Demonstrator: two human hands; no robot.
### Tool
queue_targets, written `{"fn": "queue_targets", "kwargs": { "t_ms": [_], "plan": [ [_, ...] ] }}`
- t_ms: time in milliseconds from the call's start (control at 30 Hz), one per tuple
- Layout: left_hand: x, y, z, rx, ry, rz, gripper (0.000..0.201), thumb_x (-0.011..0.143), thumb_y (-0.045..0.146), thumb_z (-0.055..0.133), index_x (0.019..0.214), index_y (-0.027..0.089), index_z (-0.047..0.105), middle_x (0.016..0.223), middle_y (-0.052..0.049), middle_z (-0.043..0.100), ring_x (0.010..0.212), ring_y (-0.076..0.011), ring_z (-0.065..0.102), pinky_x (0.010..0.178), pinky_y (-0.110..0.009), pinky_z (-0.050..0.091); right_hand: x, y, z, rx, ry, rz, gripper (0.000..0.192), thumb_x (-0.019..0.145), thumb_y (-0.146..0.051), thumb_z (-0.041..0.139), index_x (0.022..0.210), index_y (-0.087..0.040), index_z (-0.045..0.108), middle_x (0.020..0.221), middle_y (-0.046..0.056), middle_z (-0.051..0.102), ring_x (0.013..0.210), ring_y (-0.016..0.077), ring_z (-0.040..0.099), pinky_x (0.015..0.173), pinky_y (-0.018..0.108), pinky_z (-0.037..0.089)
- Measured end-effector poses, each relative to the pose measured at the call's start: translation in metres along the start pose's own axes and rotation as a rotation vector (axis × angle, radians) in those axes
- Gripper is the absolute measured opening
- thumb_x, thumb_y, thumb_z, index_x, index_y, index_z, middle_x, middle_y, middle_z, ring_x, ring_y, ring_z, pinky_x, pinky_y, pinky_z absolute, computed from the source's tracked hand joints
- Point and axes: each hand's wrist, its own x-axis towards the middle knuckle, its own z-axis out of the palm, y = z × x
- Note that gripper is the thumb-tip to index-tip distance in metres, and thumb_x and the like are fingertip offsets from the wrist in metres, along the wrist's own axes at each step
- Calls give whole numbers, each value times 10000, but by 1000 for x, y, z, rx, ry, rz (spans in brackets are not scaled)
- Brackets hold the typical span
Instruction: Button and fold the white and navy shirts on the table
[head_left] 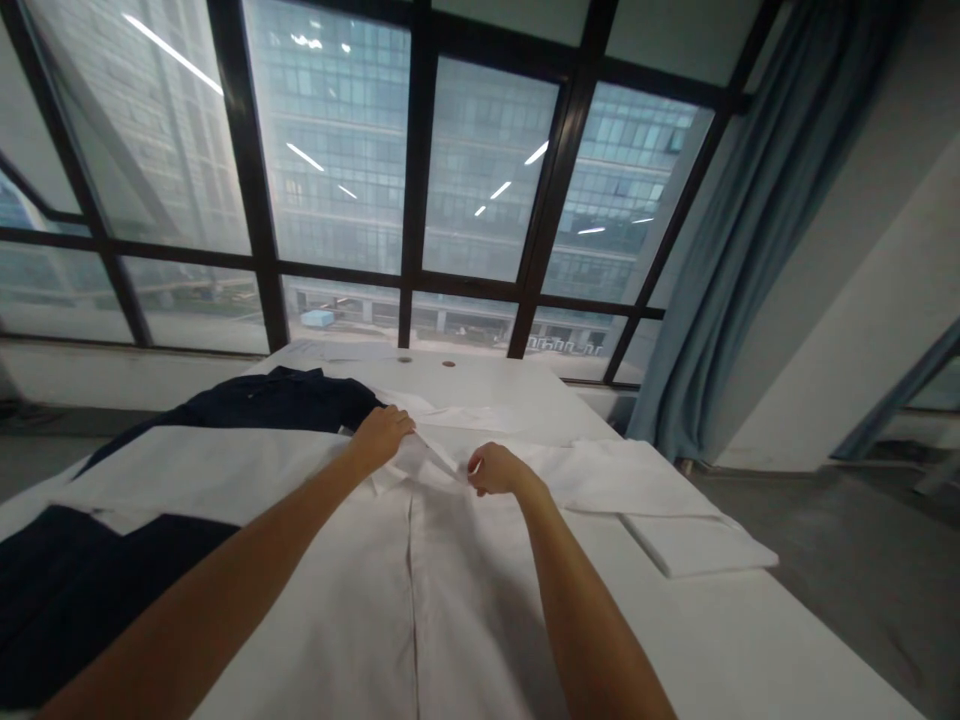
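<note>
A white shirt point(360, 600) lies spread out in front of me, its front placket running toward me and its sleeves out to both sides. At its far end, my left hand point(381, 437) is closed on the left part of the collar. My right hand point(495, 470) pinches the collar's other end, fingers curled together. Between the two hands the collar strip point(439, 455) stretches at a slant, slightly raised. The fingertips of both hands are partly hidden by the cloth and the hands themselves.
Dark navy garments point(262, 400) lie at the left, partly under the white sleeve. A flat white folded piece point(697, 545) rests at the right on the white table point(750, 640). Beyond the table stand tall windows point(480, 180) and a blue curtain point(720, 300).
</note>
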Motion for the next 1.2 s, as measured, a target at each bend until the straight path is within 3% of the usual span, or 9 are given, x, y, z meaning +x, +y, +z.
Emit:
{"fn": "queue_targets", "kwargs": {
  "t_ms": [100, 200, 300, 433, 567, 667, 833, 967, 1200],
  "plan": [
    [7, -2, 0, 32, -21, -18, 255, 912, 139, 427, 905, 159, 682, 906, -105, 652, 909, -245, 535, 745, -358, 360, -1, 3, -2, 208, 4, 65, 118, 662, -191, 696, 583, -165, 613, 523, 43, 637, 497, 162, 611, 505, 253, 453],
    [15, 4, -2, 39, -46, -19, 260, 903, 137, 425, 870, 147, 683, 902, -115, 656, 904, -246, 544, 762, -369, 360, -2, 3, 0, 472, -184, 164, 367, 765, -487, 642, 633, -147, 601, 608, 112, 679, 497, 185, 640, 473, 277, 498],
    [23, 12, -5, 47, -54, -37, 279, 898, 125, 412, 866, 131, 689, 905, -134, 661, 898, -255, 555, 773, -380, 362, -1, 0, 11, 442, -166, 214, 520, 701, -655, 636, 617, -143, 595, 522, 131, 642, 448, 218, 629, 436, 299, 497],
    [29, 15, -7, 23, -40, -47, 286, 905, 140, 416, 841, 128, 694, 889, -148, 663, 899, -269, 562, 782, -393, 356, 5, -4, 29, 164, 114, 103, 291, 640, -367, 767, 546, -158, 588, 407, 82, 571, 437, 222, 614, 455, 282, 465],
    [28, 5, -3, 15, -28, -73, 263, 898, 138, 439, 850, 145, 698, 887, -134, 663, 913, -264, 564, 781, -383, 354, 12, 4, 28, 155, 203, 54, 104, 655, -147, 672, 571, -166, 613, 440, 49, 601, 504, 187, 636, 518, 250, 471],
    [25, -5, 2, 46, -53, -76, 249, 896, 149, 451, 888, 154, 700, 913, -118, 665, 927, -262, 564, 771, -374, 360, 16, 12, 20, 292, 209, 45, 112, 685, -177, 652, 579, -166, 616, 478, 19, 608, 526, 162, 635, 536, 242, 479],
    [24, -4, 7, -5, -2, -114, 270, 876, 122, 459, 1003, 176, 690, 1026, -117, 657, 984, -269, 556, 812, -394, 369, 22, 21, 23, 894, 58, -6, 186, 636, -289, 727, 639, -158, 595, 608, -18, 610, 603, 120, 604, 645, 283, 527],
    [31, 14, 4, -217, 36, 96, 317, 878, 193, 516, 1178, 218, 613, 1144, -80, 643, 1077, -236, 536, 961, -398, 329, 26, 26, 29, 1166, -5, -46, 263, 594, -331, 751, 709, -168, 580, 727, -6, 629, 710, 127, 602, 726, 303, 509],
    [44, 14, -2, -295, -60, 115, 135, 886, 251, 543, 850, 175, 649, 881, -70, 669, 881, -210, 570, 820, -327, 392, 21, 26, 28, 1329, -66, -45, 240, 673, -333, 705, 803, -187, 566, 793, 24, 640, 734, 149, 601, 735, 304, 488]
  ]
}}
